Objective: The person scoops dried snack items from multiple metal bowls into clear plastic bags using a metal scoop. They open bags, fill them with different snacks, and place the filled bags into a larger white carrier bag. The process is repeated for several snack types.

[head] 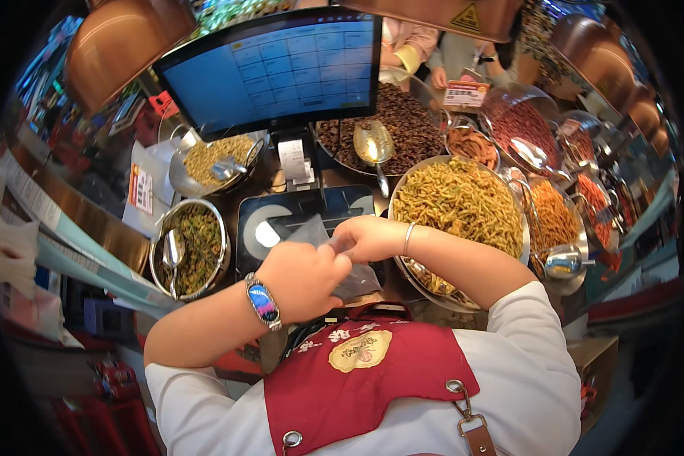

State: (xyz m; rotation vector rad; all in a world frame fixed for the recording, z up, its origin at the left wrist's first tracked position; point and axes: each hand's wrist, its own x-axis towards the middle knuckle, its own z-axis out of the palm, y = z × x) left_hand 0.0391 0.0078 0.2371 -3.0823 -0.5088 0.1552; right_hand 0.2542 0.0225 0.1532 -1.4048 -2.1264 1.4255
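My left hand (303, 278), with a smart band on its wrist, pinches a clear plastic bag (358, 284). From the other side my right hand (369, 239), which wears a silver bangle, grips the same bag, and the two hands meet at its top. My fingers partly hide where it is held. Part of the bag sticks up beyond the hands and part hangs below them. Beneath the hands lies a dark, glossy weighing scale (249, 253). A large bowl of yellowish-green noodle-like strips (459, 199) stands just right of my right hand.
A touchscreen monitor (273, 74) and a receipt printer (303, 185) stand beyond the scale. Around them are a pot of dark green food (196, 245), a pan of pale grains (216, 157) and dark brown food (410, 125) with a scoop (373, 142). Copper lamps (128, 51) hang overhead. People (410, 45) stand opposite.
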